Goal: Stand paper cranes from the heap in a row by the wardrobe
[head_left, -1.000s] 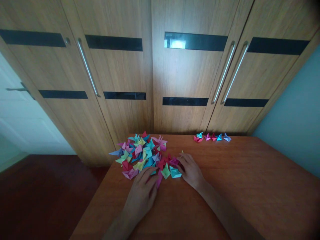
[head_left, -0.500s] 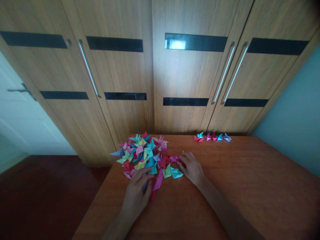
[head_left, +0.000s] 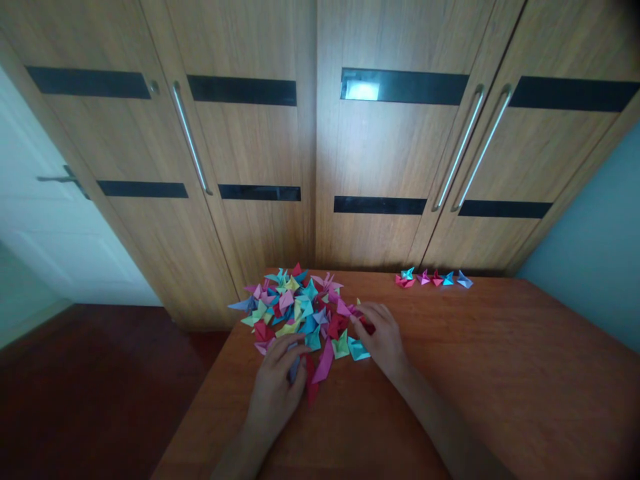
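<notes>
A heap of small folded paper pieces (head_left: 295, 307) in pink, blue, green, yellow and red lies at the far left of the wooden table (head_left: 480, 380). My left hand (head_left: 277, 383) rests at the heap's near edge, fingers curled over a red and a grey-blue piece (head_left: 303, 373). My right hand (head_left: 381, 337) sits at the heap's right edge, its fingertips pinched on a red piece (head_left: 367, 327). A pink strip (head_left: 325, 363) and a light blue piece (head_left: 358, 349) lie between the two hands.
A short row of several folded pieces (head_left: 434, 278) stands at the table's far edge, right of the heap. Wooden wardrobe doors (head_left: 390, 147) with long metal handles rise just behind the table. Dark red floor (head_left: 100, 393) and a white door (head_left: 45, 220) are at the left.
My left hand has drawn back toward me and curled its fingers over pieces at the heap's near edge. My right hand stays at the heap's right side. The camera shifted slightly.
</notes>
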{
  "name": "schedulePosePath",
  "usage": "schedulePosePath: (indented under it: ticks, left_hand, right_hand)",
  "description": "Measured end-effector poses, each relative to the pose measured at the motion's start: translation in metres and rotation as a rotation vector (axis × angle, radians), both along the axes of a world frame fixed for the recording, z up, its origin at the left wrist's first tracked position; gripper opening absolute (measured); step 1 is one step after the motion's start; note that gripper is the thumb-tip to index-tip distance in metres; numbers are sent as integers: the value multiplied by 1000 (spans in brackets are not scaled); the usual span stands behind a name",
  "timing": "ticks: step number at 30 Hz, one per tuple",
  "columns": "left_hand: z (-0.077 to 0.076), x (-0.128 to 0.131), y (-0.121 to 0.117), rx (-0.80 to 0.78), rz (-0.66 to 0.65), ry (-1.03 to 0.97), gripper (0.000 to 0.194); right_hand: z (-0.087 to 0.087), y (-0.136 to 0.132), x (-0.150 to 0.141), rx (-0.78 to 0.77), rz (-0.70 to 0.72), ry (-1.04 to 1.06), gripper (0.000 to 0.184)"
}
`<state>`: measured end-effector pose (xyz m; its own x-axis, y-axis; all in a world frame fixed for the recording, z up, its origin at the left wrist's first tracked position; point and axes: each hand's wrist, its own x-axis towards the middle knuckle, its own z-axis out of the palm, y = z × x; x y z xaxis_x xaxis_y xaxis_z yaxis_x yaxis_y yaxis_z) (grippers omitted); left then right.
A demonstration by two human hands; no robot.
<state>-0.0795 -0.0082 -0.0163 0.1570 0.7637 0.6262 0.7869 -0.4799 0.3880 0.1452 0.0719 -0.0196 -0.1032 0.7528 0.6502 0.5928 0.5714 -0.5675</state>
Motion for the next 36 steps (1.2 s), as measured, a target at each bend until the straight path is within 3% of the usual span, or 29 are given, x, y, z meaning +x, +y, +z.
schedulePosePath:
  ticks: [5, 9, 12, 15, 18, 21, 25, 28, 33, 36]
  left_hand:
    - [3, -12, 0, 68, 157, -89, 17]
    - [6, -30, 3, 128, 327, -106, 18]
    - [5, -41, 7, 95, 410, -78, 24]
    - [2, -44, 11, 28, 392, -38, 31]
    - [2, -36, 12, 29, 325, 3, 31]
    - [5, -19, 10, 44, 274, 59, 28]
    - [13, 13, 6, 34, 139, 106, 30]
    - [27, 48, 11, -42, -3, 117, 38]
    - [52, 120, 60, -212, -254, 73, 54]
    - [45, 160, 109, -248, -334, 78, 57]
  right_hand:
    - [33, -6, -60, 44, 199, -100, 22]
    - [42, -11, -101, 53, 282, -257, 22]
    - [37, -15, -108, 29, 311, -367, 25]
    - [33, -14, -92, 20, 345, -382, 29]
    - [32, -7, -56, 27, 312, -278, 25]
    - [26, 10, -3, 42, 184, -143, 25]
    - [0, 46, 88, 22, -138, -82, 30]
    - [-25, 77, 162, -3, -384, -100, 37]
    - [-54, 125, 264, -133, -706, -122, 48]
    - [-62, 146, 303, -321, -788, -115, 59]
